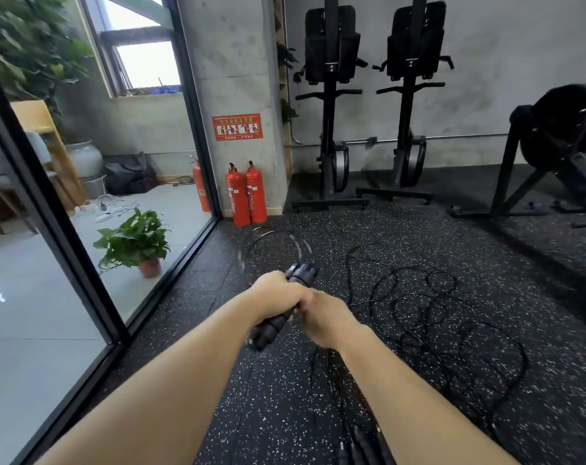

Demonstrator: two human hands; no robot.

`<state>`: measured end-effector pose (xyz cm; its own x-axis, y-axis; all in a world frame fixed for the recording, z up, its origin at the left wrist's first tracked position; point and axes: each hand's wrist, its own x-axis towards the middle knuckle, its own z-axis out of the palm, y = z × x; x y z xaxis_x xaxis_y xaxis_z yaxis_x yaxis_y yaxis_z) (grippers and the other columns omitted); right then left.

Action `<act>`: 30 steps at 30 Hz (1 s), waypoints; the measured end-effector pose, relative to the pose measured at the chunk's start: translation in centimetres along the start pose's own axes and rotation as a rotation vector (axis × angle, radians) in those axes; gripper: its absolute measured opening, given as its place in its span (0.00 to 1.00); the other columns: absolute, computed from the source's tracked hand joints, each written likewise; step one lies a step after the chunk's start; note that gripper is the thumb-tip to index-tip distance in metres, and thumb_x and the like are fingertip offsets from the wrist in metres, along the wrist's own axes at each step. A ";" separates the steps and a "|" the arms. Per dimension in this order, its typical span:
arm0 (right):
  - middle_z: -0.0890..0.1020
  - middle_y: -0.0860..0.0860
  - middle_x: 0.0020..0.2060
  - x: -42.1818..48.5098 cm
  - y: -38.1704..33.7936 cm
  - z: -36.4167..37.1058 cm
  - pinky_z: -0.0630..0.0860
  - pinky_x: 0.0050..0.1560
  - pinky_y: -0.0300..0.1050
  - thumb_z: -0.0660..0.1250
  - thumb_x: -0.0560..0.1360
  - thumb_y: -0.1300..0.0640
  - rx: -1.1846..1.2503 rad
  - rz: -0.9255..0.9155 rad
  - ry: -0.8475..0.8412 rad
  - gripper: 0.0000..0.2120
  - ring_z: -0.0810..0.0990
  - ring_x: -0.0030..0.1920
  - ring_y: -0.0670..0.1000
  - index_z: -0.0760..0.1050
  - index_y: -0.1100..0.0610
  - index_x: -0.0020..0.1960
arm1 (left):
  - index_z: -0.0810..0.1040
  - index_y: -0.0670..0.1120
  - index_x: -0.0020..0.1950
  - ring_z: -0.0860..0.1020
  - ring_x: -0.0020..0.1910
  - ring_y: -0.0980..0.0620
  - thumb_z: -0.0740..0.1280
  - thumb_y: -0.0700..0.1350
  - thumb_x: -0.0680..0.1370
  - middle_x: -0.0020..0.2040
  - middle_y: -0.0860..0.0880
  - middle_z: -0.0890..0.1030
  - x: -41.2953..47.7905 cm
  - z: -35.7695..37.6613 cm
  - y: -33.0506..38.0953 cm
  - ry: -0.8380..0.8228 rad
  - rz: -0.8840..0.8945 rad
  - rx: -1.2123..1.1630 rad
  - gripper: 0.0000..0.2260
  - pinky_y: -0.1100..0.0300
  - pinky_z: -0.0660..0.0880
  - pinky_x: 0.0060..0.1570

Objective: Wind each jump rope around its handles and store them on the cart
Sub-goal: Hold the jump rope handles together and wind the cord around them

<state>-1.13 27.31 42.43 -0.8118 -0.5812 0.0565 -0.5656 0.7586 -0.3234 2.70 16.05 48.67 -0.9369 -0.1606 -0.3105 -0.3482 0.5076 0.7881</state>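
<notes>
Daylight comes in thru the window (147,62), far up & left of the grip, so bright it's nearly white. Right of the grip it's dimmer; the black machines (332,95) show v. little detail. The jump rope (266,233) just above the grip is smeared w/ blur, the handles (271,327) a bit soft. The glass wall frame (62,229) left of the grip bends at the edge.

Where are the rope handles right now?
Head view, centre: handles gripped in the left hand, right hand beside them, left of the loose ropes on the floor.
</notes>
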 end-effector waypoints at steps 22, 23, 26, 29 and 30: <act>0.74 0.53 0.39 -2.5 5.6 4.3 0.76 0.54 0.59 0.49 0.82 0.58 0.598 0.506 0.113 0.13 0.73 0.41 0.54 0.70 0.59 0.45 | 0.72 0.42 0.41 0.71 0.25 0.51 0.66 0.38 0.66 0.30 0.47 0.73 -5.4 -12.5 6.1 0.483 0.256 -0.507 0.06 0.61 0.73 0.31; 0.75 0.55 0.42 -2.5 5.3 3.6 0.76 0.55 0.59 0.49 0.82 0.58 0.575 0.493 0.133 0.14 0.73 0.42 0.54 0.70 0.61 0.47 | 0.73 0.42 0.42 0.71 0.26 0.50 0.67 0.39 0.64 0.32 0.47 0.73 -5.4 -12.6 5.5 0.483 0.207 -0.439 0.08 0.60 0.72 0.31; 0.78 0.58 0.52 -2.3 4.1 1.0 0.72 0.55 0.55 0.49 0.83 0.57 0.404 0.423 0.150 0.15 0.76 0.49 0.57 0.71 0.63 0.55 | 0.70 0.42 0.44 0.71 0.25 0.50 0.67 0.40 0.66 0.33 0.46 0.72 -5.6 -12.1 3.6 0.404 0.040 -0.256 0.10 0.64 0.70 0.28; 0.78 0.58 0.53 -2.4 2.8 -2.0 0.73 0.53 0.52 0.49 0.83 0.56 0.151 0.324 0.138 0.13 0.76 0.51 0.58 0.70 0.60 0.54 | 0.69 0.42 0.43 0.73 0.29 0.49 0.65 0.37 0.71 0.32 0.46 0.71 -6.0 -11.7 2.6 0.405 0.000 -0.202 0.05 0.63 0.70 0.29; 0.78 0.57 0.52 -2.4 2.4 -2.8 0.72 0.51 0.52 0.49 0.83 0.57 0.083 0.287 0.127 0.12 0.76 0.50 0.57 0.69 0.59 0.53 | 0.69 0.42 0.43 0.74 0.30 0.48 0.65 0.37 0.71 0.32 0.46 0.72 -6.0 -11.6 2.5 0.417 0.010 -0.207 0.06 0.63 0.70 0.30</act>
<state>-0.97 31.32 44.22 -0.9511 -0.3014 0.0671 -0.3010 0.8568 -0.4186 7.10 8.42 58.68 -0.8578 -0.5050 -0.0957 -0.2985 0.3378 0.8926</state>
